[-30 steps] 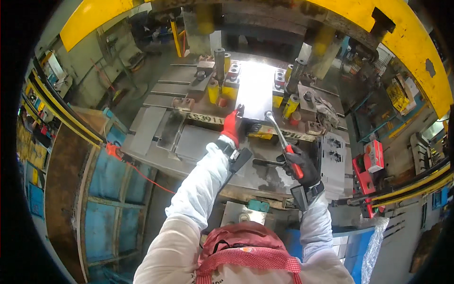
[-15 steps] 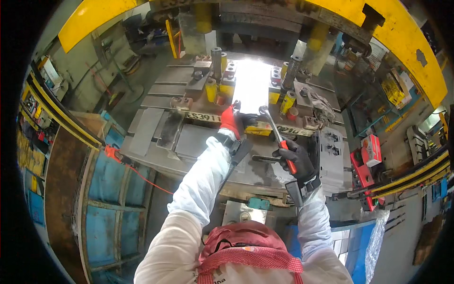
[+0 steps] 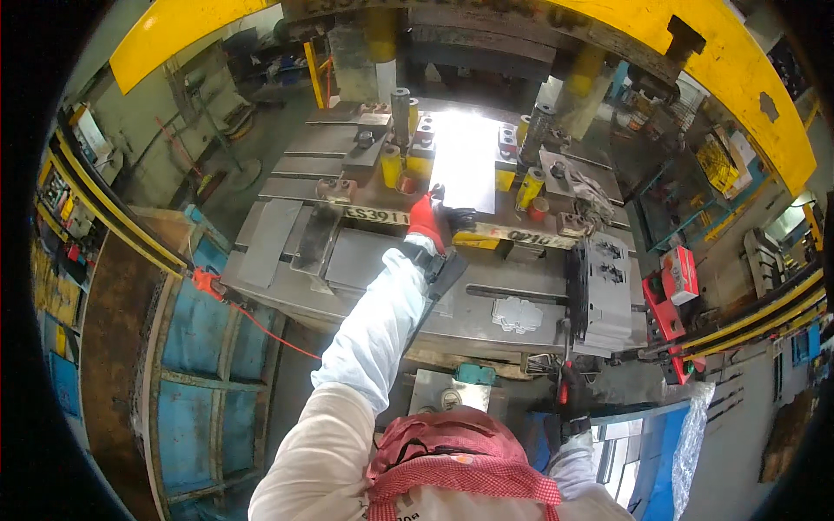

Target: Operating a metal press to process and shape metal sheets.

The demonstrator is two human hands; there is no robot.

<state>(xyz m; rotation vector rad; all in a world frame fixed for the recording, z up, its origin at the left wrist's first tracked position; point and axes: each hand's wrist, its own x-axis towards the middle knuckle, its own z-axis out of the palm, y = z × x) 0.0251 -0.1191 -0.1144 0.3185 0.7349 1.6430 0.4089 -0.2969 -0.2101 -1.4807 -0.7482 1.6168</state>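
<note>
My left hand [image 3: 428, 222], in a red and black glove, rests at the front edge of the die, by the near left corner of a bright flat sheet [image 3: 465, 161]. Its dark fingers look spread, and I see nothing gripped in them. Low on the right, beside the table's front edge, my dark-gloved right hand [image 3: 566, 417] is closed around a red-handled wrench [image 3: 565, 385]. The wrench's shaft points away from me, and shadow partly hides that hand's fingers. Cylindrical posts [image 3: 400, 117] and yellow cylinders [image 3: 529, 187] stand on either side of the sheet.
A stack of grey cut plates [image 3: 605, 295] stands at the table's right, with a silvery flat piece [image 3: 518, 314] left of it. Flat grey sheets [image 3: 269, 243] lie at the left. A yellow press frame [image 3: 747, 78] arches overhead. A red-white box [image 3: 680, 273] sits far right.
My right hand has drawn back toward me, down and slightly right, carrying the wrench away from the sheet's near edge. My left hand has stayed nearly in place.
</note>
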